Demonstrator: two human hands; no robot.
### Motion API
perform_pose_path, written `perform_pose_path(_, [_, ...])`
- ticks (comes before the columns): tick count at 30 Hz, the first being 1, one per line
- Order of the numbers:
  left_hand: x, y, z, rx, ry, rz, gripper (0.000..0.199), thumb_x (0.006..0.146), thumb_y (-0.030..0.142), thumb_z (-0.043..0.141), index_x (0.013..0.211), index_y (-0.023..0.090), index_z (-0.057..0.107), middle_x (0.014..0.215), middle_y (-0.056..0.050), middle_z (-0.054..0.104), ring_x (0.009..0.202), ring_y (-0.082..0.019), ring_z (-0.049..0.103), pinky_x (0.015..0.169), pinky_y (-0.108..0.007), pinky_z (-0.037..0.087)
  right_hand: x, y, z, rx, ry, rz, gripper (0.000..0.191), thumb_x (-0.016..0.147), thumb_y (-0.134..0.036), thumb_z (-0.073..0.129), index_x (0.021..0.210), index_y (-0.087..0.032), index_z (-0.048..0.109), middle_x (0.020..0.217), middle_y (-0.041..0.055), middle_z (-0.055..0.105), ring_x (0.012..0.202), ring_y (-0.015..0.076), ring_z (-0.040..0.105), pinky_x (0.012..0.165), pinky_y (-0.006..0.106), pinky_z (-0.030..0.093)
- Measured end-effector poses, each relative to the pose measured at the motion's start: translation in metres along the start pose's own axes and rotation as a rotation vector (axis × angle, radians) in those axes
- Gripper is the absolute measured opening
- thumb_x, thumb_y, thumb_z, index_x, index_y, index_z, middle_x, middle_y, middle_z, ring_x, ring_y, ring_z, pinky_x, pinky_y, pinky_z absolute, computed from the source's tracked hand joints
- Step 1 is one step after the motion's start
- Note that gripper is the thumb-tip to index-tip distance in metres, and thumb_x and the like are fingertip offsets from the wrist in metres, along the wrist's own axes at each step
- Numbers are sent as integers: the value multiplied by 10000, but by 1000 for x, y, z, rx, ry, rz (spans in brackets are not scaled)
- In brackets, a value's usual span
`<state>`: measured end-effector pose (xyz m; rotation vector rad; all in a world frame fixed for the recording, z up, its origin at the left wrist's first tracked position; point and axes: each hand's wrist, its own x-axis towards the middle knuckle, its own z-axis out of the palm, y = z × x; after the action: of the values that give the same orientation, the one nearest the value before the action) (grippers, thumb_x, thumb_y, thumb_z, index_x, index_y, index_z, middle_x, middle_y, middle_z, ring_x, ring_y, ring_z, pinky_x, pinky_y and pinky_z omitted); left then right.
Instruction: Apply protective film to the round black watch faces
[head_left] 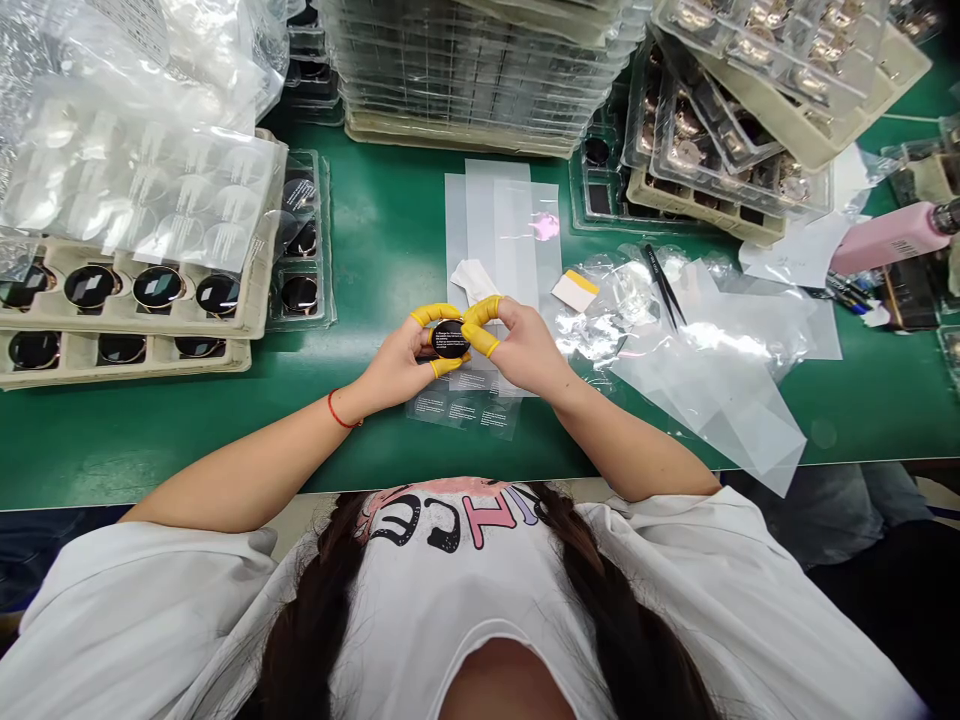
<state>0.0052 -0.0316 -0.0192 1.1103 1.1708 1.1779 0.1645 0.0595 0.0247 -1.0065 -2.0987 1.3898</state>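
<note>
Both of my hands are raised just above the bench, pinching a round black watch-like disc [450, 339] between yellow finger cots. Small printed text shows on a film across its face. My left hand [397, 365] holds it from the left, with a red string around that wrist. My right hand [525, 345] grips it from the right. Beneath them lie translucent film sheets [495, 235] and a printed clear strip [465, 412]. A white wipe [474, 281] lies just above my hands, and a small yellow-edged pad [575, 290] sits to the right.
Beige trays of round black discs [124, 345] sit at left, under a clear blister sheet [135, 180]. Stacked trays [465, 70] rise behind. Trays of metallic parts [720, 150] fill the back right. Black tweezers [665, 285], crumpled plastic [712, 350] and a pink bottle [885, 238] lie on the green bench [225, 440].
</note>
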Motion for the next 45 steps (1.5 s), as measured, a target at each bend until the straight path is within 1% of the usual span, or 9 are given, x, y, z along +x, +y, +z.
perform_pose_path(7, [0, 2, 0, -12, -1, -17, 529, 759, 226, 739, 1190, 209, 433, 1037, -30, 675, 919, -144, 701, 839, -277, 570, -1, -1, 2, -154, 4, -82, 30, 814, -194, 591, 787, -201, 604, 918, 29, 694, 941, 201, 616, 899, 402, 476])
perform_pose_path(11, [3, 3, -2, -24, 0, -61, 523, 754, 225, 736, 1180, 212, 432, 996, -17, 667, 895, -152, 708, 840, -301, 563, 5, 8, -28, -491, 66, -192, 116, 854, -290, 611, 936, -209, 629, 1006, 75, 671, 1000, 256, 591, 938, 478, 440])
perform_pose_path(16, [8, 8, -5, -21, -18, -122, 528, 732, 184, 739, 1169, 199, 443, 966, -16, 653, 904, -165, 709, 848, -317, 552, 15, 54, -88, -804, 225, 100, 239, 735, -191, 725, 932, -148, 595, 964, 154, 567, 970, 339, 546, 872, 594, 430])
perform_pose_path(20, [9, 10, -5, -46, -21, -122, 521, 726, 170, 737, 1157, 196, 445, 966, -11, 650, 892, -149, 702, 855, -317, 548, 14, 86, -105, -791, 314, 197, 323, 647, -174, 786, 770, -201, 489, 799, 57, 448, 849, 293, 514, 785, 599, 445])
perform_pose_path(27, [9, 3, -5, -45, -27, -133, 569, 720, 193, 753, 1187, 205, 428, 958, -10, 667, 901, -155, 705, 864, -321, 546, -6, 47, -48, -563, 337, -135, 36, 909, -252, 503, 915, -219, 517, 918, 70, 555, 831, 200, 523, 763, 398, 479])
perform_pose_path(31, [8, 1, -6, -2, -27, -78, 572, 711, 217, 760, 1186, 204, 443, 998, -21, 656, 891, -147, 682, 815, -292, 549, -19, 19, 7, -448, 194, -457, 161, 967, -278, 427, 1036, -213, 557, 941, 71, 602, 890, 199, 537, 782, 360, 479])
perform_pose_path(34, [8, 0, -7, 57, -22, -15, 554, 700, 220, 766, 1165, 190, 467, 1054, -43, 635, 930, -154, 658, 807, -276, 544, -17, 20, 29, -548, 162, -452, 224, 968, -290, 385, 978, -202, 590, 913, 103, 591, 894, 239, 504, 785, 404, 462])
perform_pose_path(40, [9, -2, -7, 25, -64, -29, 569, 713, 268, 774, 1172, 177, 450, 993, -38, 645, 842, -134, 654, 752, -256, 533, 4, 33, 25, -600, 221, -327, 266, 959, -292, 340, 966, -195, 588, 900, 118, 559, 891, 270, 471, 786, 444, 429])
perform_pose_path(45, [9, 5, -6, -18, -59, -105, 577, 691, 227, 785, 1164, 173, 458, 915, -3, 638, 807, -117, 644, 760, -265, 533, 9, 27, 7, -514, 179, -412, 227, 956, -271, 382, 991, -197, 594, 902, 92, 587, 868, 229, 499, 774, 393, 440])
